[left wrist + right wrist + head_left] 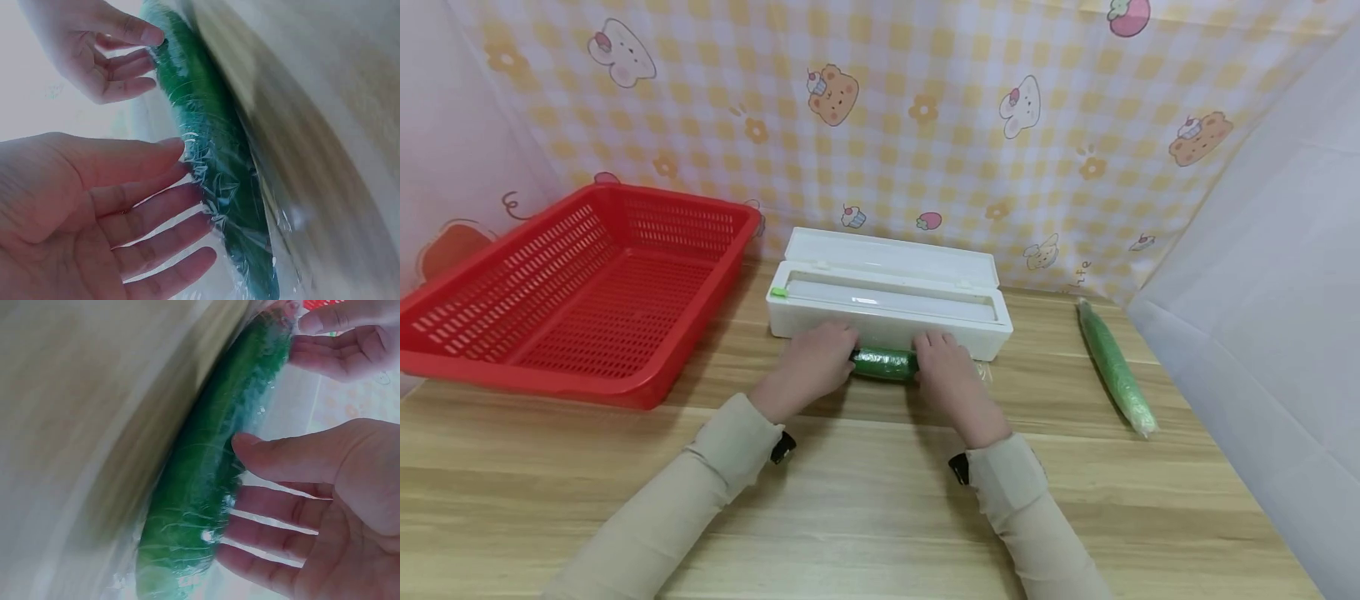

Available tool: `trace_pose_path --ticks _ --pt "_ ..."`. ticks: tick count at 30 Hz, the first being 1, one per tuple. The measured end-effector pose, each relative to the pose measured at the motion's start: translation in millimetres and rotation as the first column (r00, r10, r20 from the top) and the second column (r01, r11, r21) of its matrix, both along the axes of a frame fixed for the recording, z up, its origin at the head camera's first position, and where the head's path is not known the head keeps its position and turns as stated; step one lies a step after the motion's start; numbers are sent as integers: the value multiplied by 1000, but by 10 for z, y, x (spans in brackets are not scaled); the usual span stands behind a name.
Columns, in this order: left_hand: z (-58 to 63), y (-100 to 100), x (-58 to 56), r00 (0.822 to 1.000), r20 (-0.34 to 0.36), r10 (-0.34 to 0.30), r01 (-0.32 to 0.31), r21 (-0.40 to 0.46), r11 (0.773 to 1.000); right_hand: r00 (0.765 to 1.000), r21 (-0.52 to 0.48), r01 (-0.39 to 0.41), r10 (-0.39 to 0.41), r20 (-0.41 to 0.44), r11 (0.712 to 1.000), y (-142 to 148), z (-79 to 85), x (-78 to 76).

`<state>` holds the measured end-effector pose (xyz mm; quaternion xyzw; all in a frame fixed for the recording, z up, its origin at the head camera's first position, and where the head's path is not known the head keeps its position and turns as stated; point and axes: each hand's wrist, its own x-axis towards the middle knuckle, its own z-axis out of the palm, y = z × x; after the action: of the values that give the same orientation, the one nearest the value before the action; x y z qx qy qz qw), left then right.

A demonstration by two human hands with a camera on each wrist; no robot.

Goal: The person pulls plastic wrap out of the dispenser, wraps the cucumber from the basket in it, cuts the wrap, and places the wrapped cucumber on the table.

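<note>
A dark green cucumber [885,364] wrapped in clear plastic film lies crosswise on the table, right in front of a white cling film dispenser [891,321]. My left hand [822,358] is at its left part; in the left wrist view the thumb and nearly straight fingers [156,209] touch the film-covered side. On the right part, my right hand [946,371] touches the cucumber with extended thumb and fingers [275,503]. Loose film shows at the cucumber's ends. The hands cover both ends in the head view.
The dispenser's lid [895,254] stands open behind it, and a green slider [778,292] sits at its left end. A red plastic basket [651,379] is at the left. Another film-wrapped cucumber [1112,362] lies at the right, near the table's edge. A patterned curtain [887,167] hangs behind.
</note>
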<state>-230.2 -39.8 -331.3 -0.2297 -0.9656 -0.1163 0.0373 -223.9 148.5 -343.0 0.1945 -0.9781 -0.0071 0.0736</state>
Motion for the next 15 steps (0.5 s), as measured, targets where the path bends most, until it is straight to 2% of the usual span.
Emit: trace_pose_path --ticks 3,6,8,10,13,15 --pt "19 -26 -9 999 35 -21 21 -5 1000 1000 -6 -10 10 9 1000 1 27 -2" --pt "24 -60 -26 996 72 -54 55 -12 998 997 -32 10 -8 79 999 -7 87 28" --pt "36 -91 -48 990 119 -74 72 16 997 991 -56 28 -21 131 998 -19 136 56" --pt "59 -139 -78 982 161 -102 89 81 993 987 -73 30 -18 161 997 -41 192 84" --pt "132 -225 -128 975 208 -78 35 199 979 986 -111 0 19 166 994 -103 275 104" --pt "192 -294 -163 981 196 -9 -45 273 961 986 -151 -27 51 159 988 -172 333 107"
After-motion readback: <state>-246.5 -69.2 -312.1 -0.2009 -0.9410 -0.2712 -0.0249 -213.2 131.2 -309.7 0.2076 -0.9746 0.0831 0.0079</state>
